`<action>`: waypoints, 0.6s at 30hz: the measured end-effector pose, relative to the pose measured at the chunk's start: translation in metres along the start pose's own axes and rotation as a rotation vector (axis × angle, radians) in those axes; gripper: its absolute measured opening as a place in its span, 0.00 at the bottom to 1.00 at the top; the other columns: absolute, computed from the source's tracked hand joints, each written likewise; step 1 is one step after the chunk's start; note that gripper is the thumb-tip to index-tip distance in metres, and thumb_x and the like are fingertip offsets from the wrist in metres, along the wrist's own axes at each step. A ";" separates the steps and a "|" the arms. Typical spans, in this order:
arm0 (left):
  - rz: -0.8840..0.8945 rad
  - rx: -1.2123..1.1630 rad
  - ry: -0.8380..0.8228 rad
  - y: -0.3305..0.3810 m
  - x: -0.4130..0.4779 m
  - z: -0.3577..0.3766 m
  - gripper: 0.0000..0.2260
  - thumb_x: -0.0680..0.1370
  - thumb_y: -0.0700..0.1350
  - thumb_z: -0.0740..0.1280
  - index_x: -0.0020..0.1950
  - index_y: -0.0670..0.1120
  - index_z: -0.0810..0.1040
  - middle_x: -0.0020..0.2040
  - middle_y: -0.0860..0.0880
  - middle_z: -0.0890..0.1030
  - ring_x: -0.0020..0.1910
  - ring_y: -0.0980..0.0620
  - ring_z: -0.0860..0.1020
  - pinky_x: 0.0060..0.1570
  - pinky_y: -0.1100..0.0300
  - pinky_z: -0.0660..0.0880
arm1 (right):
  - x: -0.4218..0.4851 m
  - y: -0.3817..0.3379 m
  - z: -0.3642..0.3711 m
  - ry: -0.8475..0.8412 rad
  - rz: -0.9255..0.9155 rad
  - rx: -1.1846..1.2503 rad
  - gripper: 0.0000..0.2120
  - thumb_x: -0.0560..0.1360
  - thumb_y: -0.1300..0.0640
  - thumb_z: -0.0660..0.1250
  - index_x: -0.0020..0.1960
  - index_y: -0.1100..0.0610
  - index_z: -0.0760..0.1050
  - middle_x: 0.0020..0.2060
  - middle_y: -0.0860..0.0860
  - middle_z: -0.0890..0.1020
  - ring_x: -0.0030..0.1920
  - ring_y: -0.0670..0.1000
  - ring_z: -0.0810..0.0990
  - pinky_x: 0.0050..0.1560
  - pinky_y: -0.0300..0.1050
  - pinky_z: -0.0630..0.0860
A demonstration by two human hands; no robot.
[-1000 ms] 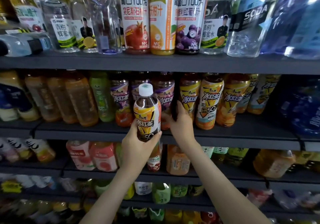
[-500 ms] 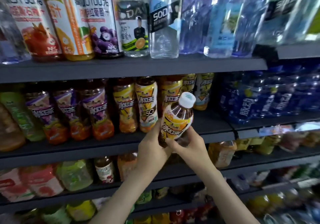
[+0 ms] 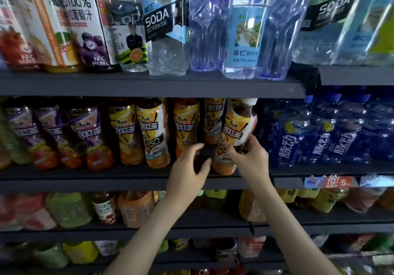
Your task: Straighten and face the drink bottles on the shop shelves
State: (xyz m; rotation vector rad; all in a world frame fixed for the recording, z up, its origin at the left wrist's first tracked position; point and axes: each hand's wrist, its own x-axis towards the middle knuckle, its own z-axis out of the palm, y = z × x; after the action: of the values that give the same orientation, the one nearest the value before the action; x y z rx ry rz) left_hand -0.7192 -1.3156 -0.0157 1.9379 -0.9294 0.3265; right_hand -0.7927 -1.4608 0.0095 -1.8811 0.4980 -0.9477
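right hand (image 3: 249, 159) grips tilted tea bottle (image 3: 236, 129); left hand (image 3: 187, 168) blurred, seemingly free

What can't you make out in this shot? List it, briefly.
Head view only:
- Left hand: its curled fingers cover a dark gap, so a grip cannot be told.
- Tilted yellow-labelled plastic tea bottle in the right hand: whether its base rests on the dark shelf is partly hidden by the hands.
- Clear plastic water bottles: caps cut off by the top edge.
- Lower-shelf drinks: labels blurred.

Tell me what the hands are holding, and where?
The right hand grips the tilted iced tea bottle around its lower half; the left hand seems to hold nothing.
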 end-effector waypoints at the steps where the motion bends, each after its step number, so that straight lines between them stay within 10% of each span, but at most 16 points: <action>1: -0.009 0.032 0.054 -0.005 -0.002 -0.002 0.16 0.77 0.47 0.67 0.64 0.47 0.74 0.59 0.51 0.77 0.58 0.54 0.76 0.55 0.69 0.70 | 0.006 0.001 0.001 -0.014 0.000 -0.017 0.12 0.73 0.55 0.72 0.53 0.49 0.73 0.41 0.38 0.79 0.40 0.34 0.77 0.37 0.24 0.72; 6: -0.095 0.165 0.349 -0.023 -0.004 -0.020 0.14 0.75 0.41 0.69 0.59 0.41 0.75 0.51 0.47 0.76 0.48 0.50 0.77 0.45 0.65 0.70 | 0.031 0.005 0.019 -0.098 0.004 -0.076 0.08 0.73 0.54 0.71 0.48 0.53 0.73 0.38 0.43 0.79 0.37 0.40 0.77 0.33 0.27 0.71; 12: -0.249 0.144 0.418 -0.037 0.000 -0.034 0.27 0.73 0.42 0.72 0.67 0.38 0.65 0.62 0.40 0.70 0.60 0.45 0.72 0.55 0.60 0.71 | 0.037 0.011 0.045 -0.143 0.062 -0.079 0.14 0.75 0.48 0.68 0.56 0.54 0.73 0.44 0.52 0.80 0.43 0.49 0.77 0.42 0.39 0.74; 18: -0.332 0.098 0.380 -0.038 0.022 -0.027 0.35 0.75 0.45 0.70 0.75 0.37 0.55 0.72 0.39 0.64 0.72 0.45 0.63 0.66 0.63 0.60 | -0.009 0.002 0.062 0.198 -0.069 -0.041 0.25 0.75 0.57 0.69 0.68 0.62 0.65 0.58 0.50 0.71 0.61 0.50 0.69 0.57 0.43 0.71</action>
State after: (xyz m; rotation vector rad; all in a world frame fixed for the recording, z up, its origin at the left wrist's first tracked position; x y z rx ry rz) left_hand -0.6732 -1.2929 -0.0131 1.9860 -0.3441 0.5288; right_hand -0.7496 -1.4209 -0.0125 -1.8604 0.5766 -1.1851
